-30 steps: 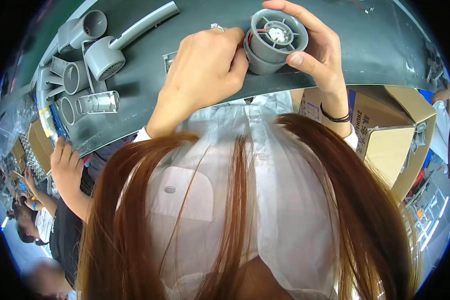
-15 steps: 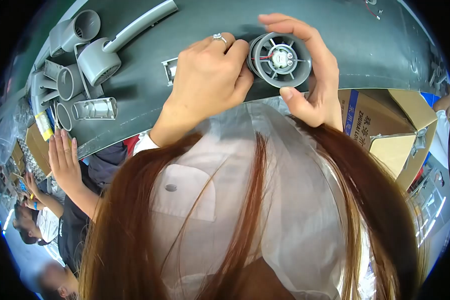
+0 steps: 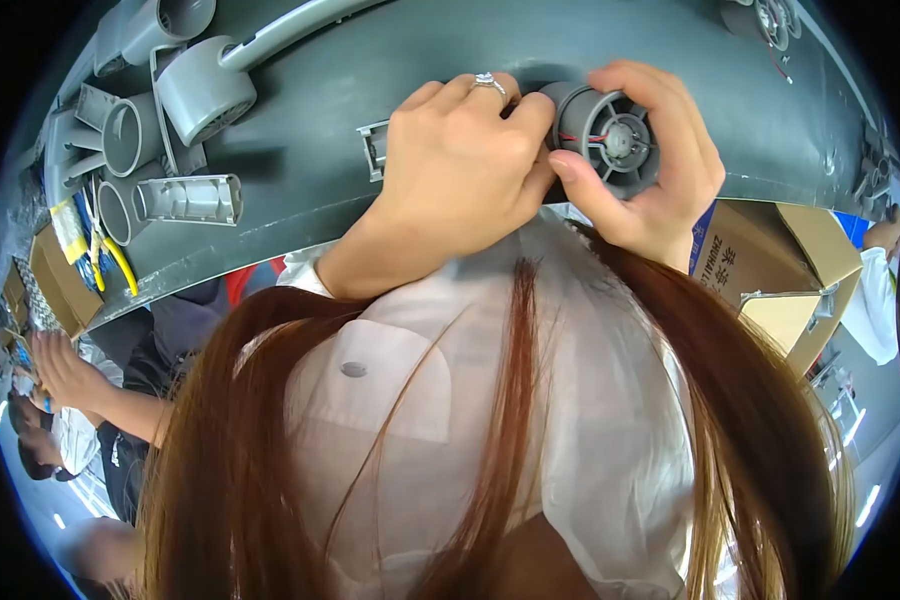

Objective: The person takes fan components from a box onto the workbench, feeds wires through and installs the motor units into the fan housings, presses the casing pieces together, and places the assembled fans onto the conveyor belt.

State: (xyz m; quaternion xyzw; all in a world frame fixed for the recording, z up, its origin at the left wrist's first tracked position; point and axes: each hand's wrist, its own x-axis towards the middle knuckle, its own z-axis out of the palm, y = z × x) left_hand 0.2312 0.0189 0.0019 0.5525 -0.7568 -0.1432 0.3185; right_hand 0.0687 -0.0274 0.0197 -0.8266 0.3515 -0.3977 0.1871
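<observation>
The grey fan housing (image 3: 578, 112), near the worktop's (image 3: 305, 105) near edge, has been rolled further over than it was half a second ago: its side now shows more, and the spoked mouth with the motor hub (image 3: 620, 142) faces away from the left hand (image 3: 470, 165), towards 4 o'clock. The right hand (image 3: 660, 165) has tightened with that turn; its fingers, stretched out loosely a moment earlier, now curl over the far rim, the thumb bearing on the near side, so its grip is closed around the housing. The left hand's grip is closed too, at the housing's 9 o'clock end, though its fingertips are hidden. For the work in hand, this looks like a firmer two-handed hold, with the back end rather than the mouth presented to the left fingers; the red wire (image 3: 570, 137) remains visible among the spokes. With the view shifted slightly, yellow-handled pliers (image 3: 120, 268) now show between 8 and 9 o'clock from the housing and a similar fan unit (image 3: 767, 22) at 2 o'clock, while the small grey frame (image 3: 373, 150) lies just beside the left hand at 9 o'clock.
</observation>
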